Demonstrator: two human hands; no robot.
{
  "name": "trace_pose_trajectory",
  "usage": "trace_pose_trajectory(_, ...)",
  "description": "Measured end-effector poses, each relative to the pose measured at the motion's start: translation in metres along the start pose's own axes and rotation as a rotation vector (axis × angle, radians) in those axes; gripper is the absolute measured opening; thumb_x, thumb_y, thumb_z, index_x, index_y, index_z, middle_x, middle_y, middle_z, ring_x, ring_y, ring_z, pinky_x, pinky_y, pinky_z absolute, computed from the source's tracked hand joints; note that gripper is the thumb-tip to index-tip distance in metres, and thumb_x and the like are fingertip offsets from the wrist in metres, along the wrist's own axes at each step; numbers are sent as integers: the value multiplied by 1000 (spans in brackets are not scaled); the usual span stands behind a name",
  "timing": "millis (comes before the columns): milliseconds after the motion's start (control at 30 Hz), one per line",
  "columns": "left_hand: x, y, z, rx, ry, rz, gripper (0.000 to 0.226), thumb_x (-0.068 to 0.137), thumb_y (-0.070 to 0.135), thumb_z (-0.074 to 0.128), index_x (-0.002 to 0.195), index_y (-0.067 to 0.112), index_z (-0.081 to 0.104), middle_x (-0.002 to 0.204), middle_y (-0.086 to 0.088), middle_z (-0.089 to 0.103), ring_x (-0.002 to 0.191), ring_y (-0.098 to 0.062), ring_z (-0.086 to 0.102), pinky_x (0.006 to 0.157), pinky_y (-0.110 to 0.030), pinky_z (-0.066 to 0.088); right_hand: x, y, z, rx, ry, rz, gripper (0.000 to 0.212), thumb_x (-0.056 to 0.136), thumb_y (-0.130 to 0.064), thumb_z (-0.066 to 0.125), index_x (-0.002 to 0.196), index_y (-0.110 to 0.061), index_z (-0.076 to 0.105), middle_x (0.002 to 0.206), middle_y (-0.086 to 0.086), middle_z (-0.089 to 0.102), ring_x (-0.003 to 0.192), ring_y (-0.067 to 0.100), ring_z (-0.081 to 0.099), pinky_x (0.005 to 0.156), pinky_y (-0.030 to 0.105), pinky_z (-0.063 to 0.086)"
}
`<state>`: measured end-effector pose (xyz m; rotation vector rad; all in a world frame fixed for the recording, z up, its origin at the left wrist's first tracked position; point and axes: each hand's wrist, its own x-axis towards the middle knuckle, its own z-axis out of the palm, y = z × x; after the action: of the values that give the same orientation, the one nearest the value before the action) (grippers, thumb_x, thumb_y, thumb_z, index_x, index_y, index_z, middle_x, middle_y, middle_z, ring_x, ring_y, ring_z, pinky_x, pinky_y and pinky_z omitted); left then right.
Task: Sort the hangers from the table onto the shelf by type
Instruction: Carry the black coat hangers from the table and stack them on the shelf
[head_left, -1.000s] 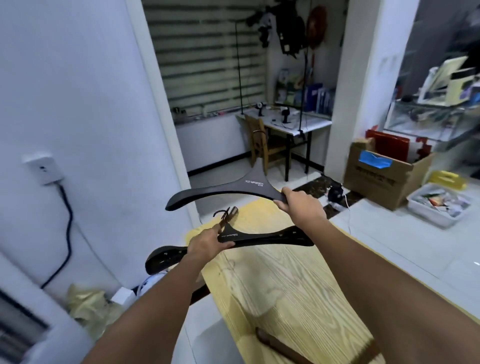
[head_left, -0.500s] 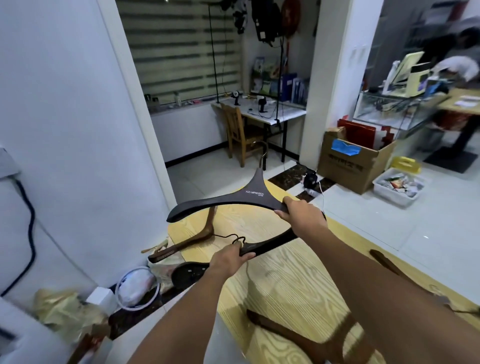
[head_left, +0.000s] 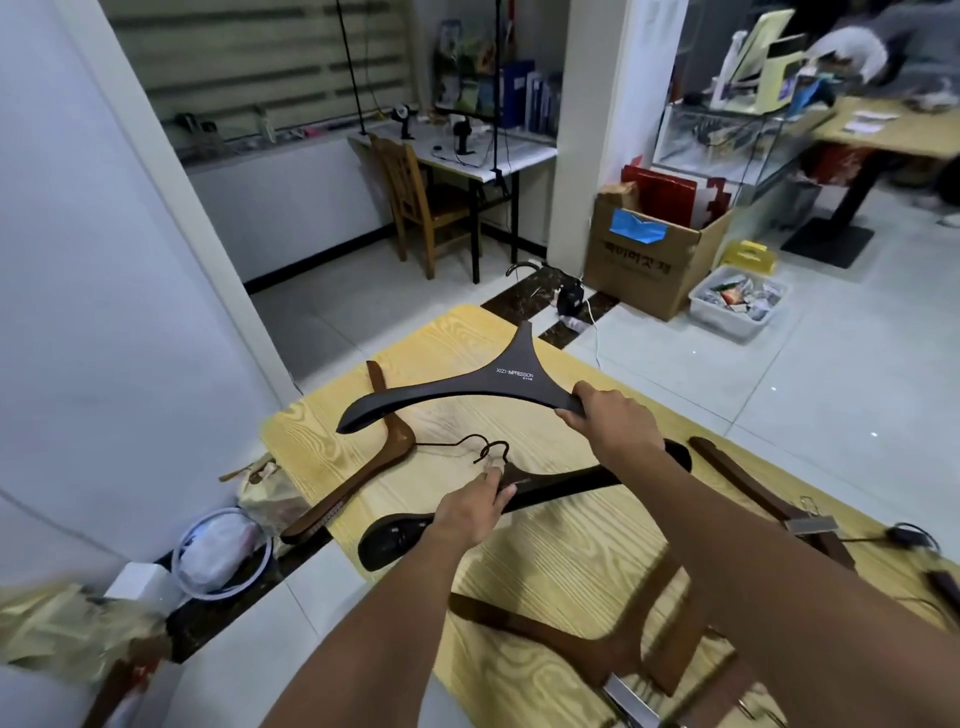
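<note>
My right hand (head_left: 613, 423) grips one arm end of a wide black hanger (head_left: 467, 387) with white lettering, held above the yellow wooden table (head_left: 545, 561). My left hand (head_left: 467, 512) holds a second black hanger (head_left: 561, 486) by its neck, just below its thin hook; that hanger's left end (head_left: 384, 540) sticks out past the table's left edge. A brown wooden hanger (head_left: 363, 467) lies on the table's left side. More brown hangers lie nearer me (head_left: 566, 634) and along the right edge (head_left: 753, 493), some with metal clips. No shelf is in view.
A white wall (head_left: 104, 260) stands close on the left, with bags and a white hoop (head_left: 223, 556) on the floor beside the table. Beyond the table are a cardboard box (head_left: 649, 249), a white bin (head_left: 737, 301), a chair (head_left: 415, 202) and a desk.
The view has tilted down and right, bringing more of the table and its brown hangers into sight. Both hands still hold their black hangers, now lower over the tabletop.
</note>
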<state>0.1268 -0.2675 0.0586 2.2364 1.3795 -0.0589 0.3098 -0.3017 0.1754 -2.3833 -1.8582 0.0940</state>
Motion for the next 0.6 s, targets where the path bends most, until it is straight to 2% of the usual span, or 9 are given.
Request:
trace_pose_trajectory(133,13,-1,10,-21,-63,18,38,99,44,36,120,13,42,119,-7,58,108,-26,56,88,-37,44,1,20,13,-3,-24,26,37,99,-46,38,112,-14,47,93,9,63,72,26,48,60,33,39)
trace_pose_trajectory(300,29,-4,13,-88,-88,40,37,96,39,47,118,10,43,120,-8,57,109,-25,54,90,-33,41,4,41,28,-13,-67,65,38,99,-47,37,113,-13,48,95,10,63,76,28,53,60,33,39)
trace_pose_trajectory(600,50,-8,25,-40,-32,45,41,97,41,44,122,8,44,119,-10,57,110,-26,55,89,-36,43,19,55,46,6,-86,58,39,99,-47,38,113,-13,49,95,11,63,83,32,59,60,33,38)
